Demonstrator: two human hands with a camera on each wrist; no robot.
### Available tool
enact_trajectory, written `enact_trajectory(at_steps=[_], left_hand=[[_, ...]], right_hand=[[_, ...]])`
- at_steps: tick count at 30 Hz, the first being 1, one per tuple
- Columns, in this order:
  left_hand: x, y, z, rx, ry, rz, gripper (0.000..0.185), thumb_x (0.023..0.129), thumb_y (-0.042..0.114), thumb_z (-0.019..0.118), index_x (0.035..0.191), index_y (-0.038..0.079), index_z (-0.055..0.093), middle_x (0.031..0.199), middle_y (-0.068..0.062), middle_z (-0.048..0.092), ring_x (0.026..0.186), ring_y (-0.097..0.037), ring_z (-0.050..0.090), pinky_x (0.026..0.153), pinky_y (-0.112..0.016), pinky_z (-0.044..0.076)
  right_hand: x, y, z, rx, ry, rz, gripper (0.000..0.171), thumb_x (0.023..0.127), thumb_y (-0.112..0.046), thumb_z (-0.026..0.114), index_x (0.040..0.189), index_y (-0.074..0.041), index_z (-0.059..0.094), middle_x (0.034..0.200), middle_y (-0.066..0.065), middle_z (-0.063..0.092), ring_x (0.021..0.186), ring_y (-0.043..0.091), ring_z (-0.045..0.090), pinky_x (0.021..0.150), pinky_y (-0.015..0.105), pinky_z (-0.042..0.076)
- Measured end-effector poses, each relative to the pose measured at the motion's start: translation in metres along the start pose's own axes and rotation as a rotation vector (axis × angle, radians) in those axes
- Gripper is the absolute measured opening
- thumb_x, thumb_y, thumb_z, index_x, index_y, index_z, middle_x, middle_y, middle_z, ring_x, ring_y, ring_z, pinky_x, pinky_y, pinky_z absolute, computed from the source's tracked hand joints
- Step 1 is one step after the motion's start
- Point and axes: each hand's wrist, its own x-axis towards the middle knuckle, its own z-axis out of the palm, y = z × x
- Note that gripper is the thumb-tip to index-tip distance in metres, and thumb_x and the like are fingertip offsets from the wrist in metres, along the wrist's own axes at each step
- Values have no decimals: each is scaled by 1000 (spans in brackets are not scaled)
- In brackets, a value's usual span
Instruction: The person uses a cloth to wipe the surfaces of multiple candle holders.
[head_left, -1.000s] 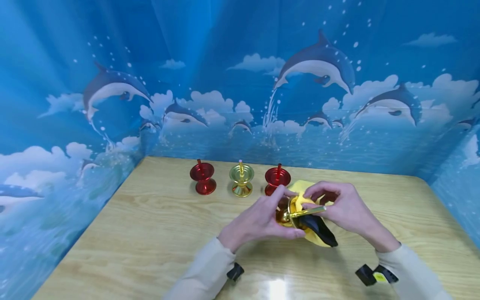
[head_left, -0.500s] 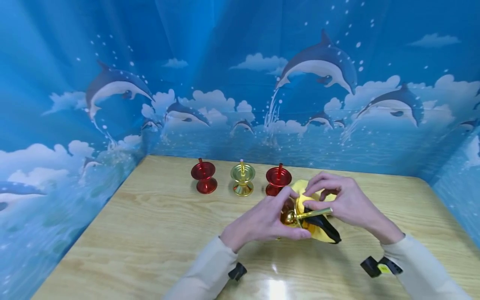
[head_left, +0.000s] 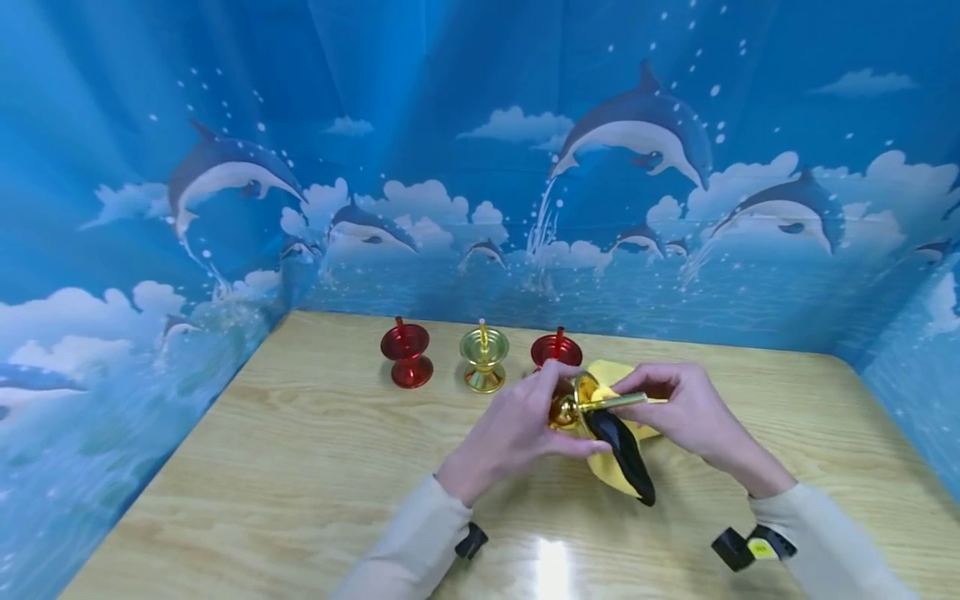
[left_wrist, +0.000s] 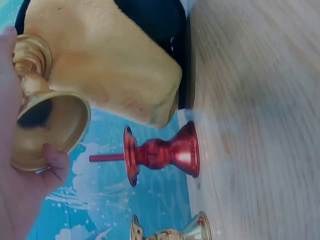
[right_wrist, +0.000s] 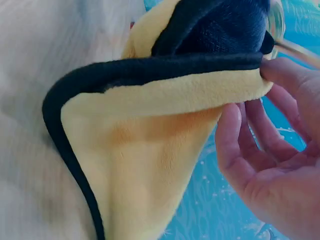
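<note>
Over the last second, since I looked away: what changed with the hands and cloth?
The right hand dropped lower, fingers now along the gold candlestick pin; the yellow-black cloth hangs lower. The left hand still grips the candlestick; the three stands behind stayed put.

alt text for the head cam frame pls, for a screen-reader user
Over a wooden table, a person's left hand grips a gold candlestick holder while the right hand holds a yellow cloth with black edging against it. Behind stand two red holders and a gold one, before a blue dolphin backdrop.
</note>
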Motion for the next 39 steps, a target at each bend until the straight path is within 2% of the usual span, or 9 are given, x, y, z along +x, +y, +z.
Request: enact_trajectory(at_steps=[4, 8, 12, 16, 20, 24, 30, 33, 39], left_hand=[[0, -4, -4, -9, -2, -86, 78, 79, 50, 83, 136, 12, 45, 121, -7, 70, 98, -11, 71, 83, -16, 56], [-1, -8, -7, -45, -51, -139, 74, 84, 51, 78, 138, 14, 45, 116, -3, 70, 93, -7, 68, 79, -16, 55], [-3, -13, -8, -141, -98, -153, 64, 89, 40, 76, 139, 12, 47, 114, -2, 71, 96, -4, 67, 81, -14, 55], [-3, -15, -9, -170, -120, -168, 47, 93, 30, 76, 130, 12, 54, 112, -1, 72, 95, -3, 67, 80, -13, 54], [-2, -14, -8, -118, -132, -152, 42, 94, 27, 75, 128, 10, 57, 112, -1, 71, 93, -4, 65, 79, -12, 53], [1, -11, -3, 5, -129, -96, 33, 95, 27, 74, 121, 10, 63, 108, 1, 71, 91, -5, 62, 79, -14, 51], [0, -6, 0, 250, -60, -39, 28, 94, 32, 72, 117, 20, 64, 109, 9, 73, 96, -7, 65, 89, -37, 44], [-1, -5, 1, 304, -30, -20, 28, 94, 33, 72, 118, 21, 64, 111, 10, 73, 99, -8, 67, 95, -45, 43], [0, -2, 2, 364, -11, 21, 28, 94, 34, 72, 118, 22, 65, 112, 10, 73, 99, -10, 68, 98, -47, 47]], right_hand=[[-7, 0, 6, -46, 30, -2, 18, 91, -21, 78, 105, -10, 79, 100, 7, 76, 86, 5, 71, 65, 29, 60], [-18, -4, 7, -171, 128, -97, 10, 89, -18, 80, 99, -18, 80, 96, 1, 75, 83, 1, 68, 66, 24, 60], [-29, -4, -7, -241, 232, -197, 18, 86, -6, 81, 98, -20, 79, 96, -7, 73, 82, -3, 66, 62, 20, 57], [-33, -1, -27, -230, 315, -211, 23, 85, 3, 78, 102, -13, 79, 100, -19, 68, 84, -6, 65, 65, 14, 55], [-28, -3, -38, -244, 352, -290, 27, 83, 9, 77, 103, -10, 78, 103, -19, 67, 89, -7, 63, 71, 8, 53], [-17, -8, -33, -318, 285, -421, 34, 79, 9, 80, 103, -15, 79, 104, -7, 73, 90, -6, 64, 74, 8, 53], [1, -12, -11, -411, 175, -528, 33, 76, 4, 83, 98, -20, 78, 98, -2, 78, 89, 4, 70, 74, 14, 55], [4, -12, -2, -376, 164, -488, 28, 79, 0, 83, 98, -19, 79, 99, -1, 78, 88, 8, 71, 75, 18, 57], [5, -19, 3, -235, 144, -225, 12, 91, -16, 78, 103, -18, 79, 106, 5, 78, 90, 5, 71, 75, 21, 59]])
